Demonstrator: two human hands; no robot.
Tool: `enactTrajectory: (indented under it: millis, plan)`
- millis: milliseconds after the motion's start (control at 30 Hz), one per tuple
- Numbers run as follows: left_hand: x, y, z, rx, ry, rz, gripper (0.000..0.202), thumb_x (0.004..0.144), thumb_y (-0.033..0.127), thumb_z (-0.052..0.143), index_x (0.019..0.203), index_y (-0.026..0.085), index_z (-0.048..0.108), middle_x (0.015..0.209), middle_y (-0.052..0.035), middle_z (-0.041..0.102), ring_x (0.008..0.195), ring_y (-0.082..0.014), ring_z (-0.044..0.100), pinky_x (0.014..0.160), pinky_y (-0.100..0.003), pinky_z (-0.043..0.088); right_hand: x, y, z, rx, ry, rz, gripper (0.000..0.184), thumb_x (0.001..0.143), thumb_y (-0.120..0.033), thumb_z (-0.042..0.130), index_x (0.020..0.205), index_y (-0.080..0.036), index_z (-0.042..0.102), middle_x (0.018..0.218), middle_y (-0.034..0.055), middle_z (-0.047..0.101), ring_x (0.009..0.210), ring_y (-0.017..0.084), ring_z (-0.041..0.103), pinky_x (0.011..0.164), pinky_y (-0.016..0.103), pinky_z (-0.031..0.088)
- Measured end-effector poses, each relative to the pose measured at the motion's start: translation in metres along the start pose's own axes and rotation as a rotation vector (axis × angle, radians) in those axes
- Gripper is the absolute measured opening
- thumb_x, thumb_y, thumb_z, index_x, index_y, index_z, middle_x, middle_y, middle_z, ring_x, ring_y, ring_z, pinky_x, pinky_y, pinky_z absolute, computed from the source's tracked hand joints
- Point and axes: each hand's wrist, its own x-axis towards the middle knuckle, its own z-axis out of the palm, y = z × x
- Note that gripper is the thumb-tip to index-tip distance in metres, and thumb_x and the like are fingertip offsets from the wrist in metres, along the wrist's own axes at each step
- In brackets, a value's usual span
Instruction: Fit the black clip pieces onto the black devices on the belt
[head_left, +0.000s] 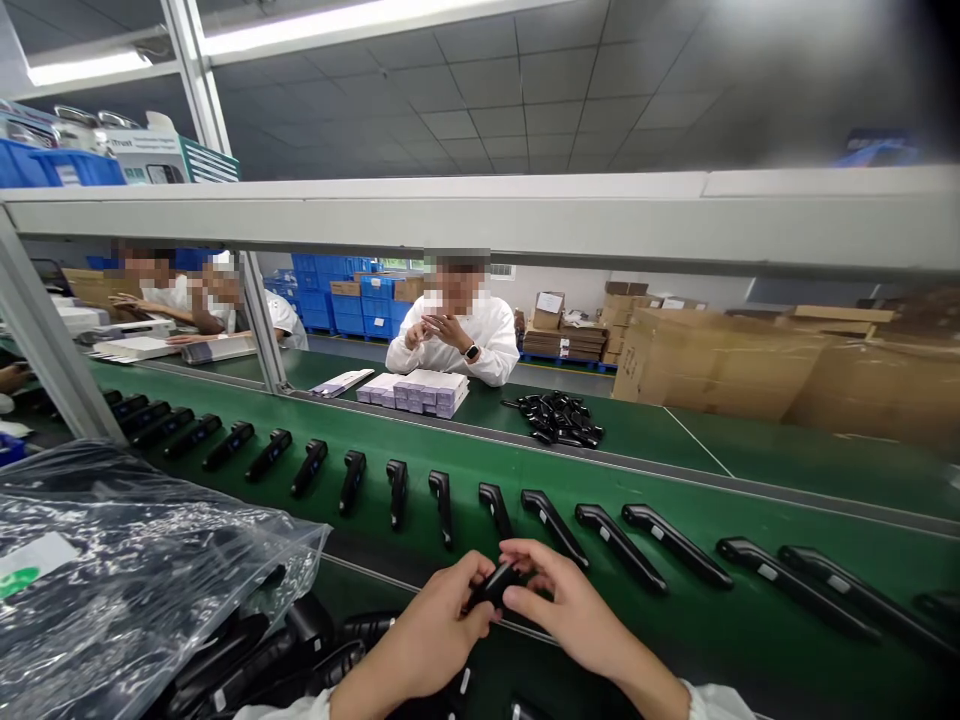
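Holding a black handheld gadget (493, 590) in both hands, low in the middle, over the near edge of the green conveyor belt (465, 455). With the left hand (439, 620), pinching one end between thumb and fingers. With the right hand (574, 605), pinching the other end, fingers bent. Grip closed on the same gadget from both sides. Tilted, with its right end a bit higher. Hard to see its full shape, being mostly covered by fingers.

Lying on the belt, in a long row from left to right: black gadgets with bent heads (442, 508), mostly with green gaps in between. Stuck on the ones at the right: small white labels (767, 572).

Heaped near the left arm: more black gadgets (240, 655), partly under a big clear plastic bag (150, 540).

Across the belt, at the far green bench (645, 425): a co-worker in white (495, 345), both hands raised, with a black watch (471, 352) on one wrist. Set in front: stacked white and purple boxes (431, 393). Further right: a pile of small black things (559, 418), too small to name.

Piled at the back: blue crates (379, 308), and brown cardboard boxes (720, 365) to the right. Running across above: a pale shelf (480, 220), with blue bins (79, 170) at its left end.
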Motion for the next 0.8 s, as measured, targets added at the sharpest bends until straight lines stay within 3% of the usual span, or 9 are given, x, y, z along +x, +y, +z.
enactTrajectory:
  millis: [67, 133, 233, 333, 400, 467, 567, 700, 800]
  plan:
    - [0.005, -0.002, 0.008, -0.245, 0.031, 0.018, 0.013, 0.085, 0.029, 0.054, 0.095, 0.021, 0.051, 0.091, -0.0013, 0.059, 0.085, -0.0180, 0.059, 0.076, -0.030, 0.048, -0.001, -0.004, 0.014, 0.303, 0.014, 0.073, 0.044, 0.077, -0.041, 0.076, 0.117, -0.024, 0.063, 0.108, 0.0056, 0.066, 0.096, 0.022, 0.062, 0.081, 0.033, 0.051]
    - [0.007, -0.001, 0.011, -0.350, 0.073, 0.019, 0.019, 0.083, 0.032, 0.058, 0.096, 0.021, 0.048, 0.094, -0.0020, 0.058, 0.084, -0.0173, 0.060, 0.076, -0.030, 0.048, 0.000, -0.003, 0.025, 0.525, 0.113, 0.109, 0.039, 0.073, -0.039, 0.079, 0.106, -0.022, 0.065, 0.094, 0.0032, 0.065, 0.084, 0.018, 0.061, 0.074, 0.030, 0.050]
    - [0.000, 0.007, 0.004, -0.092, 0.083, -0.070, 0.032, 0.081, 0.032, 0.062, 0.109, 0.023, 0.048, 0.110, -0.0054, 0.057, 0.093, -0.0215, 0.061, 0.081, -0.034, 0.049, 0.006, 0.005, 0.023, 0.599, 0.208, 0.139, 0.034, 0.072, -0.042, 0.079, 0.097, -0.021, 0.067, 0.084, 0.0024, 0.063, 0.079, 0.019, 0.061, 0.071, 0.030, 0.049]
    - [-0.015, 0.015, -0.009, 0.396, -0.068, -0.134, 0.045, 0.074, 0.026, 0.069, 0.116, 0.026, 0.056, 0.120, -0.0081, 0.058, 0.116, -0.0327, 0.053, 0.095, -0.046, 0.044, 0.014, 0.016, 0.002, 0.257, 0.300, 0.115, 0.034, 0.076, -0.045, 0.073, 0.101, -0.023, 0.071, 0.091, 0.0049, 0.066, 0.088, 0.024, 0.062, 0.077, 0.035, 0.051]
    - [-0.023, 0.016, -0.014, 0.615, -0.190, -0.134, 0.042, 0.071, 0.017, 0.067, 0.111, 0.026, 0.063, 0.118, -0.0088, 0.060, 0.116, -0.0356, 0.053, 0.095, -0.049, 0.043, 0.019, 0.025, -0.014, -0.062, 0.336, 0.088, 0.032, 0.079, -0.044, 0.067, 0.105, -0.026, 0.073, 0.101, 0.0056, 0.068, 0.095, 0.025, 0.062, 0.085, 0.037, 0.050]
    - [-0.024, 0.012, -0.013, 0.733, -0.222, -0.103, 0.039, 0.071, 0.008, 0.059, 0.105, 0.026, 0.066, 0.115, -0.0085, 0.063, 0.109, -0.0331, 0.058, 0.090, -0.047, 0.046, 0.022, 0.035, -0.024, -0.295, 0.297, 0.076, 0.031, 0.084, -0.041, 0.060, 0.109, -0.028, 0.072, 0.111, 0.0055, 0.068, 0.100, 0.026, 0.063, 0.091, 0.038, 0.049]
    - [-0.017, 0.001, -0.006, 0.825, -0.205, -0.066, 0.039, 0.071, 0.000, 0.050, 0.096, 0.024, 0.067, 0.105, -0.0086, 0.067, 0.095, -0.0293, 0.064, 0.082, -0.042, 0.049, 0.027, 0.051, -0.024, -0.512, 0.225, 0.046, 0.036, 0.090, -0.034, 0.049, 0.119, -0.026, 0.069, 0.121, 0.0071, 0.067, 0.112, 0.028, 0.061, 0.095, 0.038, 0.048]
    - [-0.006, -0.004, -0.005, 0.836, -0.219, -0.090, 0.031, 0.075, 0.003, 0.050, 0.094, 0.022, 0.066, 0.097, -0.0097, 0.068, 0.084, -0.0292, 0.065, 0.070, -0.038, 0.049, 0.034, 0.073, -0.018, -0.772, 0.223, 0.117, 0.053, 0.094, -0.024, 0.036, 0.145, -0.016, 0.047, 0.128, 0.0155, 0.063, 0.118, 0.032, 0.059, 0.089, 0.041, 0.051]
    - [-0.004, 0.001, -0.013, 0.708, -0.167, -0.084, 0.028, 0.083, 0.009, 0.047, 0.098, 0.026, 0.063, 0.099, -0.0064, 0.067, 0.087, -0.0264, 0.064, 0.069, -0.032, 0.046, 0.041, 0.086, -0.021, -0.889, 0.254, 0.130, 0.053, 0.093, -0.018, 0.032, 0.142, -0.008, 0.049, 0.126, 0.0200, 0.063, 0.116, 0.034, 0.059, 0.088, 0.041, 0.051]
